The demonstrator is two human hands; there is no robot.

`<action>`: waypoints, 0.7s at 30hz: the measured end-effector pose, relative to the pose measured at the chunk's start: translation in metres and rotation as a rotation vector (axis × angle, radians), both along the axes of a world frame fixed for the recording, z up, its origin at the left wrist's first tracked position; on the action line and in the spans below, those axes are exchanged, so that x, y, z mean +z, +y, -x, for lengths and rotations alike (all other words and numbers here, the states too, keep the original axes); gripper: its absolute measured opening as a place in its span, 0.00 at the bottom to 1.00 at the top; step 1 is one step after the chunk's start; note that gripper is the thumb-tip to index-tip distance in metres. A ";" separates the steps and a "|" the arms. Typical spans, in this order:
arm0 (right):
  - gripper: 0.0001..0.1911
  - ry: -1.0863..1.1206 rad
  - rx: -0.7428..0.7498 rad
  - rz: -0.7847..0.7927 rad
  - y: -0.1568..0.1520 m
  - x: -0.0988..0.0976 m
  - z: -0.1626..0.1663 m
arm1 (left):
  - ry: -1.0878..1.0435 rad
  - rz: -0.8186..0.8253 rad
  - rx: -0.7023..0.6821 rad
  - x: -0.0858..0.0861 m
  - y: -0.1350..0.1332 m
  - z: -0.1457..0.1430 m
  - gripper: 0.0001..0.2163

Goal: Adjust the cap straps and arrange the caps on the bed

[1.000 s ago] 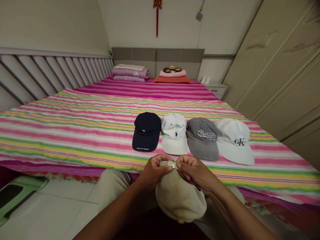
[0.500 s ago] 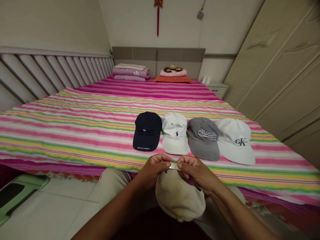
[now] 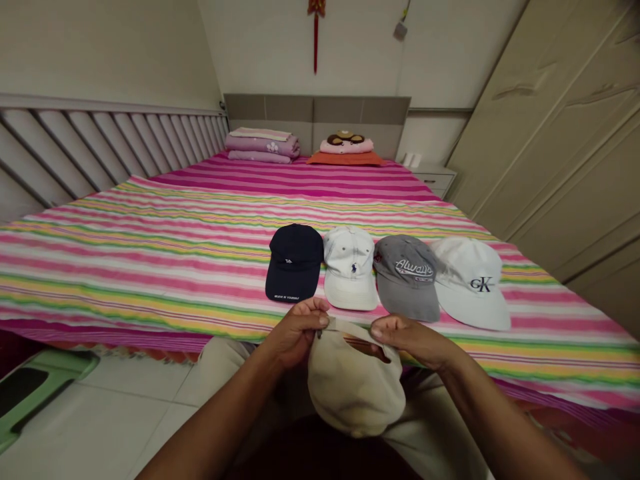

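Note:
Over my lap I hold a beige baseball cap (image 3: 350, 393), its back strap and opening turned up toward the bed. My left hand (image 3: 303, 333) pinches the left end of the strap between thumb and fingers. The strap's right end is gripped by my right hand (image 3: 407, 339). Just beyond, a row of caps lies on the bed, brims toward me: a navy cap (image 3: 295, 260), a white cap with a small dark emblem (image 3: 350, 263), a grey cap lettered "Always" (image 3: 407, 283) and a white cap lettered "GK" (image 3: 470, 280). The held cap's brim is hidden.
A striped sheet (image 3: 150, 247) covers the bed. Folded purple bedding (image 3: 263, 145) and a pink and orange stack (image 3: 345, 152) lie by the headboard (image 3: 360, 113). A green stool (image 3: 45, 380) stands at lower left; a wardrobe (image 3: 560, 147) rises on the right.
My hands have moved apart along the cap's strap, which is now stretched between them. The back opening shows more clearly. The row of caps has stayed put.

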State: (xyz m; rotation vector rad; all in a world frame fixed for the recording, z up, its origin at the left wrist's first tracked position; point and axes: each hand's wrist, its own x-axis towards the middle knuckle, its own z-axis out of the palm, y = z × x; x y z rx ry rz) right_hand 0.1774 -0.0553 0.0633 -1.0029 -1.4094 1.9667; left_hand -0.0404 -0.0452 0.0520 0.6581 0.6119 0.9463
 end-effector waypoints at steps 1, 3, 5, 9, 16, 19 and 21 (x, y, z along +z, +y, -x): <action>0.15 0.058 -0.040 0.015 0.000 -0.002 -0.001 | 0.005 -0.001 -0.019 0.002 0.002 0.002 0.10; 0.14 0.158 -0.124 0.030 -0.001 -0.005 -0.002 | 0.028 -0.007 -0.067 0.006 0.008 0.005 0.09; 0.15 0.221 -0.188 0.026 -0.002 -0.004 0.000 | 0.049 -0.013 -0.122 0.010 0.012 0.008 0.11; 0.16 0.319 -0.281 0.036 -0.002 0.004 0.006 | 0.072 0.002 -0.306 0.011 0.019 0.013 0.16; 0.12 0.354 -0.372 0.074 0.003 0.022 0.006 | 0.038 0.056 -0.317 -0.001 0.022 0.011 0.09; 0.15 0.242 -0.321 0.042 0.005 0.026 -0.004 | -0.101 0.050 -0.195 0.012 0.020 0.008 0.10; 0.21 0.114 -0.303 -0.039 0.004 0.024 -0.011 | -0.154 0.068 -0.141 0.026 0.019 0.006 0.10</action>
